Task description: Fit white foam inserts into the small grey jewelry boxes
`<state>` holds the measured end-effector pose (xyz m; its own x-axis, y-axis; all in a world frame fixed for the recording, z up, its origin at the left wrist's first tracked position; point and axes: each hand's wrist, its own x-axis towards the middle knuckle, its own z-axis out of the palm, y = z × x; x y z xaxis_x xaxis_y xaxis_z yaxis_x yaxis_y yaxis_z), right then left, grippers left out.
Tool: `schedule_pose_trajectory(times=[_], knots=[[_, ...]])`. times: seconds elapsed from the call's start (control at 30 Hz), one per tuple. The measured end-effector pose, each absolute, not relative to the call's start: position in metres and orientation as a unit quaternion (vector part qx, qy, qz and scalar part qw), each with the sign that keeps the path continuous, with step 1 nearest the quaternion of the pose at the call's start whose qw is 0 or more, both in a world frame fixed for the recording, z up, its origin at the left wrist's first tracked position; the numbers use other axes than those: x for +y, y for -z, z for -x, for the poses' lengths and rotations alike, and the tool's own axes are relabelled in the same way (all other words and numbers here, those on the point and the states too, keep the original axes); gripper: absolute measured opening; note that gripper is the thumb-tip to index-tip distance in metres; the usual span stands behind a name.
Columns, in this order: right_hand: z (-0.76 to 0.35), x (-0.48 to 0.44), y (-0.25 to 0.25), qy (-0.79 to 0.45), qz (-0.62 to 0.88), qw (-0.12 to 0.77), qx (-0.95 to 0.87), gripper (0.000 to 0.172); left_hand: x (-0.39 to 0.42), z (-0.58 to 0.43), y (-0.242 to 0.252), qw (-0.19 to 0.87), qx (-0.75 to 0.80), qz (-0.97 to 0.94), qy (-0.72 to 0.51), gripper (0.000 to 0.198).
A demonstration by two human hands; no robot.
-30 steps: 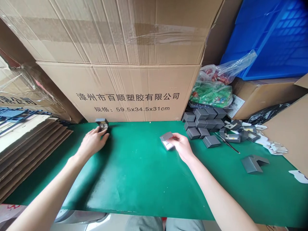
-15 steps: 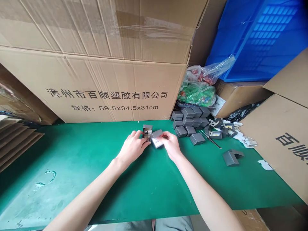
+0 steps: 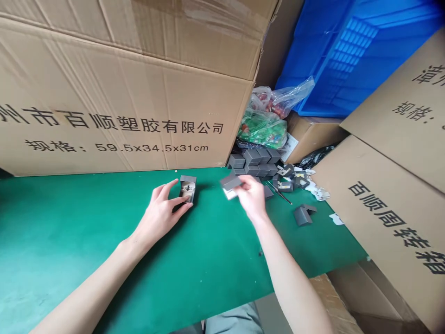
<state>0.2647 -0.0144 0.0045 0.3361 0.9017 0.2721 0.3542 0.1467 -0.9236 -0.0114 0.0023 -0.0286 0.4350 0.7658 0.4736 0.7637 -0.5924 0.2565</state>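
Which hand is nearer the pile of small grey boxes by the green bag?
Right. The right hand is just in front of the small grey boxes; the left hand lies well to their left.

big printed carton (image 3: 121, 106) behind the green mat (image 3: 69, 222); to its right a pile of grey boxes (image 3: 253, 157), a clear bag (image 3: 266, 125) and a blue crate (image 3: 347, 60)

The large cardboard box (image 3: 139, 83) is cut off at left and top. Before it, what lies in the open grey box (image 3: 187, 188) cannot be told; the grey lid (image 3: 229, 182) is half hidden by the right hand (image 3: 251, 197).
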Motion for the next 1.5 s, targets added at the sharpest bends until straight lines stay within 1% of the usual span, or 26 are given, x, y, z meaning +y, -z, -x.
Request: schedule_pose_trajectory(times=[0.07, 0.1, 0.17, 0.23, 0.3, 0.33, 0.43, 0.6, 0.73, 0.93, 1.07, 1.2, 1.37, 1.5], knots=[[-0.304, -0.028, -0.021, -0.083, 0.643, 0.526, -0.551, 0.014, 0.004, 0.011, 0.030, 0.001, 0.449, -0.846, -0.287, 0.043], [-0.328, -0.036, -0.029, -0.003, 0.662, 0.501, -0.558, 0.015, 0.004, 0.010, 0.031, 0.002, 0.449, -0.846, -0.288, 0.043], [-0.383, -0.052, -0.039, 0.114, 0.706, 0.436, -0.546, 0.016, 0.005, 0.009, 0.032, 0.003, 0.447, -0.848, -0.286, 0.042], [-0.441, -0.067, -0.043, 0.171, 0.754, 0.359, -0.522, 0.016, 0.006, 0.007, 0.034, 0.002, 0.441, -0.851, -0.286, 0.041], [-0.491, -0.078, -0.038, 0.203, 0.805, 0.286, -0.479, 0.018, 0.007, 0.006, 0.035, 0.000, 0.437, -0.852, -0.289, 0.039], [-0.512, -0.082, -0.034, 0.206, 0.826, 0.253, -0.460, 0.018, 0.007, 0.005, 0.036, -0.002, 0.435, -0.852, -0.291, 0.039], [-0.549, -0.087, -0.013, 0.185, 0.846, 0.220, -0.450, 0.018, 0.007, 0.005, 0.036, -0.008, 0.436, -0.852, -0.291, 0.042], [-0.563, -0.082, 0.021, 0.175, 0.859, 0.214, -0.432, 0.023, 0.007, 0.005, 0.034, -0.015, 0.430, -0.854, -0.291, 0.047], [-0.573, -0.079, 0.035, 0.168, 0.859, 0.221, -0.430, 0.025, 0.008, 0.004, 0.034, -0.020, 0.427, -0.855, -0.295, 0.048], [-0.596, -0.081, 0.031, 0.114, 0.846, 0.197, -0.482, 0.012, 0.006, 0.002, 0.032, -0.021, 0.429, -0.860, -0.276, 0.048], [-0.604, -0.081, 0.022, 0.081, 0.838, 0.172, -0.512, 0.008, 0.005, 0.002, 0.030, -0.018, 0.429, -0.858, -0.280, 0.053], [-0.604, -0.083, 0.017, 0.064, 0.834, 0.143, -0.529, 0.010, 0.006, 0.002, 0.031, -0.008, 0.433, -0.859, -0.272, 0.054], [-0.599, -0.085, 0.011, 0.055, 0.832, 0.116, -0.539, 0.013, 0.008, 0.004, 0.037, 0.000, 0.432, -0.857, -0.281, 0.050], [-0.590, -0.080, 0.010, 0.079, 0.834, 0.116, -0.534, 0.008, 0.008, 0.004, 0.037, 0.006, 0.431, -0.857, -0.283, 0.050]])
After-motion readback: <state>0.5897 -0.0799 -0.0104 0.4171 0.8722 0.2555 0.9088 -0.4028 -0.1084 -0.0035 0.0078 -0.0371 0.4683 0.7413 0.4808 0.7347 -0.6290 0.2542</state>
